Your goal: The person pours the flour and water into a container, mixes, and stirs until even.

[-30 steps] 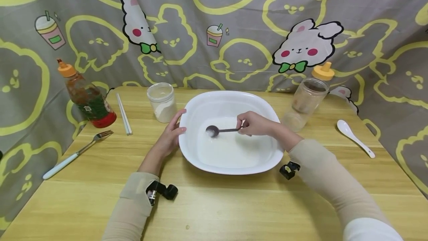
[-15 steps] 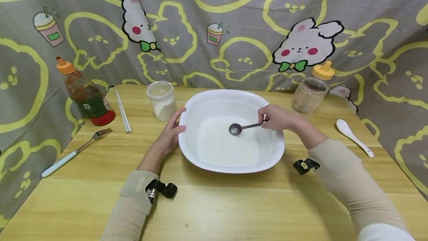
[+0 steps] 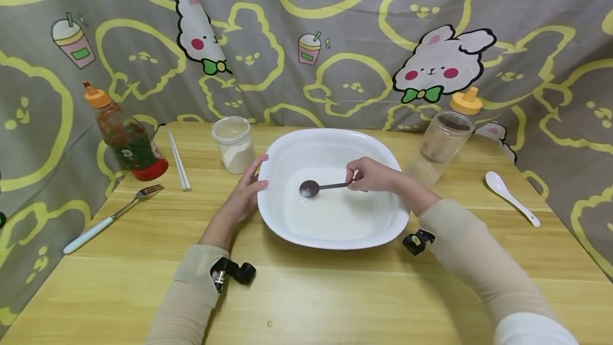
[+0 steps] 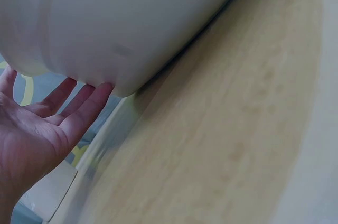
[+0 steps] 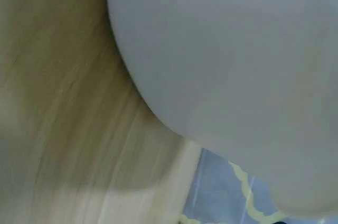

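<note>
Two hands work at the white dish [image 3: 330, 148], which sits mid-worktop toward the back edge. The right hand [image 3: 373, 175] reaches in over the dish's right rim, forearm slanting back toward the front right corner, its grip pinched closed on the handle of a dark spoon [image 3: 318, 188]. The spoon's long axis runs nearly level, left to right, bowl pointing left over the milky liquid. The left hand [image 3: 246, 193] lies with straight fingers [image 4: 87, 113] against the dish's left wall, its grip slack and holding nothing.

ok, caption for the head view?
Right hand holds spoon in white dish; left hand steadies its rim.
</note>
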{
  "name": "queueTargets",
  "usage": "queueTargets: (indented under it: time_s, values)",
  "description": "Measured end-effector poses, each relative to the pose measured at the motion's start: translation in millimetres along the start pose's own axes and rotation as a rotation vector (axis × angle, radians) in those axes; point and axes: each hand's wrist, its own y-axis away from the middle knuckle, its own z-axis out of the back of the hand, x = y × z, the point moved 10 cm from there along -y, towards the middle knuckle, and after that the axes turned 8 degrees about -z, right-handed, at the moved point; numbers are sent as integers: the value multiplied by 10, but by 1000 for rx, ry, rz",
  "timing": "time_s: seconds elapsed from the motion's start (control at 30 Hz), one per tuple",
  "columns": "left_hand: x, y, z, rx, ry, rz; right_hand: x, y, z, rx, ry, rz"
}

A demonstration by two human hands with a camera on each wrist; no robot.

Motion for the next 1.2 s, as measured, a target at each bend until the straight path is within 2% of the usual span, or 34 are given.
queueTargets:
  time_s: [0.17, 0.27, 0.33, 0.5, 0.6, 0.7, 0.83, 0.93, 1.07, 1.2]
  values:
    - [24, -7, 29, -8, -19, 6, 15, 180, 70, 43, 82, 7]
    - [32, -9, 43, -13, -22, 14, -6, 286, 171, 36, 153, -14]
    - [32, -11, 44, -12, -19, 14, -22, 341, 255, 11, 212, -33]
    - [30, -18, 42, -8, -16, 12, -61, 371, 461, -112, 315, -93]
    - [29, -16, 42, -9, -22, 14, -68, 294, 486, -166, 310, -99]
    - [32, -13, 35, -8, -14, 13, -68, 171, 411, -177, 242, -82]
    - [35, -3, 21, -7, 2, 7, -89, 34, 228, -114, 47, -101]
    - [34, -1, 15, -6, -2, 4, -76, 19, 120, -52, -9, -127]
    - [31, -9, 18, -1, -6, 7, -16, 105, 116, -21, 116, -112]
    - [22, -7, 25, -5, -19, 19, 15, 234, 265, -70, 255, -115]
